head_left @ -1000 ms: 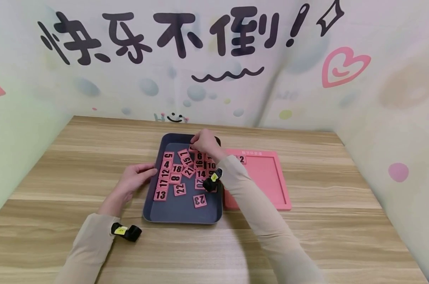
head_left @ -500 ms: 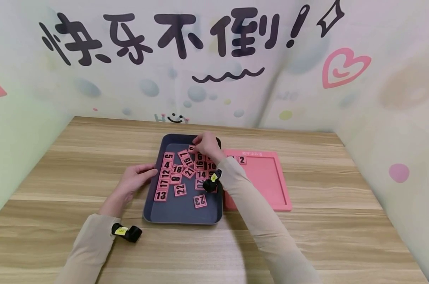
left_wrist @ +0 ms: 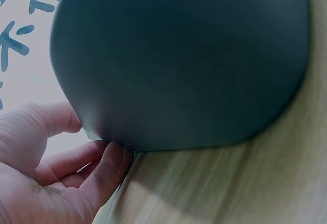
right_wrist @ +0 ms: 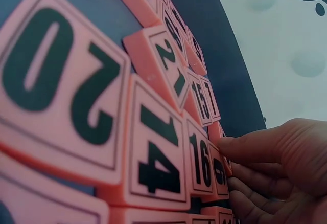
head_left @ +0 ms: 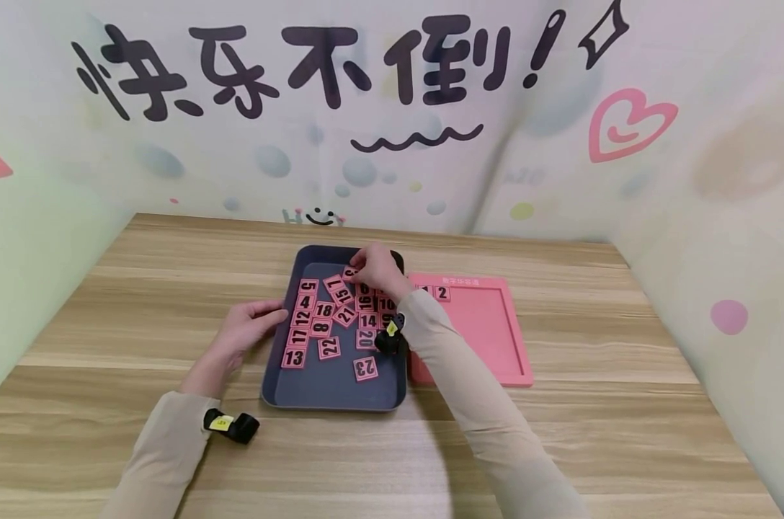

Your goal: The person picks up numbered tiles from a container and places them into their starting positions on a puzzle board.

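In the head view, my right hand (head_left: 380,269) reaches across the far end of a dark tray (head_left: 333,393). Its thumb and fingers pinch a pink number tile (head_left: 349,273), whose digit is partly covered, apparently a 3. The right wrist view shows the thumb (right_wrist: 250,144) against that tile, just behind the 16 tile (right_wrist: 199,157). My left hand (head_left: 246,328) holds the tray's left rim, thumb at the edge; the left wrist view shows its fingers (left_wrist: 110,170) against the outer wall. Several pink tiles lie in the tray, turned various ways, such as 23 (head_left: 365,368) and 22 (head_left: 329,347).
Right of the tray, against it, lies a pink frame board (head_left: 479,339); tiles 1 (head_left: 425,290) and 2 (head_left: 442,293) sit along its far edge. My right forearm (head_left: 470,393) crosses over the board's left part. A printed cloth wall (head_left: 340,180) stands behind the wooden table (head_left: 139,288).
My right hand has shifted slightly at the far end of the tray, and the tile at its fingertips has turned a little. The left hand and tray have stayed put.
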### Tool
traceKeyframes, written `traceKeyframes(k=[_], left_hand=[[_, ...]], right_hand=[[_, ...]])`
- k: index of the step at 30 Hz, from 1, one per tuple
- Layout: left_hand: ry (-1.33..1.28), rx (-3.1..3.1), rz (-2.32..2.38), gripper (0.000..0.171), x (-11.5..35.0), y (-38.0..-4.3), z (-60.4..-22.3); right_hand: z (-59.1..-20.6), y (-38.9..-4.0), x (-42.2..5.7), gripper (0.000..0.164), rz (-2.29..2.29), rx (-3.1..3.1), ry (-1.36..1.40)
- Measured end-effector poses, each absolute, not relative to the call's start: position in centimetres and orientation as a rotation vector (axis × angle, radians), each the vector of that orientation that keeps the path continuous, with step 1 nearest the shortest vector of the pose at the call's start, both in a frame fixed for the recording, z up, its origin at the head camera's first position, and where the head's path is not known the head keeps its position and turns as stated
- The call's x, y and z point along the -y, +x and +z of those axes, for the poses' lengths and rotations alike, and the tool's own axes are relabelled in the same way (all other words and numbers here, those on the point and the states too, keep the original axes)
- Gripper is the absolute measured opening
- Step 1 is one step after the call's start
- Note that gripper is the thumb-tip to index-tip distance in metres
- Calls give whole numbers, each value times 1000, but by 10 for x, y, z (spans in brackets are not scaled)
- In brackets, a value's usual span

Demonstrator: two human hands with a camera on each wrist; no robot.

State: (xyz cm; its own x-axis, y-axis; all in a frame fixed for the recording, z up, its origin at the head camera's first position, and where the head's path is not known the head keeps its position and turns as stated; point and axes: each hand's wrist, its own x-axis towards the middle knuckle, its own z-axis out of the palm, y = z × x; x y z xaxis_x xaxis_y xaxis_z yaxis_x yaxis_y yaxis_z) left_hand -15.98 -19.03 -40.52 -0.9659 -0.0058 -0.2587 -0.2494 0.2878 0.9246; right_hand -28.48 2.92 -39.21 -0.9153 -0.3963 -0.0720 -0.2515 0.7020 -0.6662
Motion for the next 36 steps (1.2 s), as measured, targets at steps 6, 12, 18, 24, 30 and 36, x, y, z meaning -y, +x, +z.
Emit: traceKeyframes(k=[6, 12, 18, 24, 30, 36], left_hand=[[-249, -2342, 1753, 45, 190, -160, -405], [-249, -2333, 1767, 45, 190, -160, -404], [-252, -2331, 1769, 45, 190, -160, -405], [-257, -2337, 1760, 45, 190, -160, -406], [-254, -2341, 1744, 45, 189, -160, -406], [-259, -2345, 1726, 46, 188, -160, -404]], right_hand=[[-389, -282, -25, 31, -889, -2736, -534], [-386, -279, -26, 24, -844, -2757, -520], [-379, -276, -31, 22, -888, -2748, -593], [-368, -271, -41, 32, -993, -2732, -669], [-361, -266, -61, 33, -1094, -2740, -784], [-352, -260, -86, 30, -1089, -2755, -902]])
